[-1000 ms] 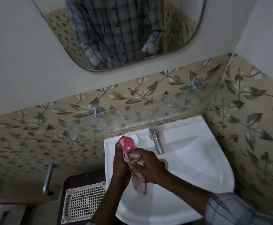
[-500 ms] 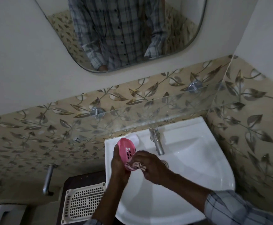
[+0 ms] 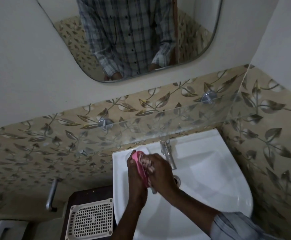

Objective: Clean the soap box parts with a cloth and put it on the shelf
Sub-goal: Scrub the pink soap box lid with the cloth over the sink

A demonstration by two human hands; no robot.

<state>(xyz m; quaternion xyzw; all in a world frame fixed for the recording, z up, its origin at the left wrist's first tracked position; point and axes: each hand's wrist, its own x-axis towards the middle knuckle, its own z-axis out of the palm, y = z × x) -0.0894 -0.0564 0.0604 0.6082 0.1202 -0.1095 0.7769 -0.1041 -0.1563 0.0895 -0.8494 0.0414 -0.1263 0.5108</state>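
It is dim and grey where I stand, and the picture is soft and grainy. The white sink point(image 3: 210, 179) is the brightest patch, faintly glossy. My right hand point(image 3: 160, 174) and the cloth point(image 3: 147, 163) smear with motion blur. The mirror point(image 3: 193, 32) and walls point(image 3: 28, 58) bend toward the edges.

I find no writing, label, brand or number that I can read (the room is dim and the view soft): none on the pink soap box part point(image 3: 137, 160) in my left hand point(image 3: 136, 179), none on the patterned cloth point(image 3: 147, 162) under my right hand point(image 3: 161, 174), none on the tap point(image 3: 167, 155) or the white grille point(image 3: 91, 220)
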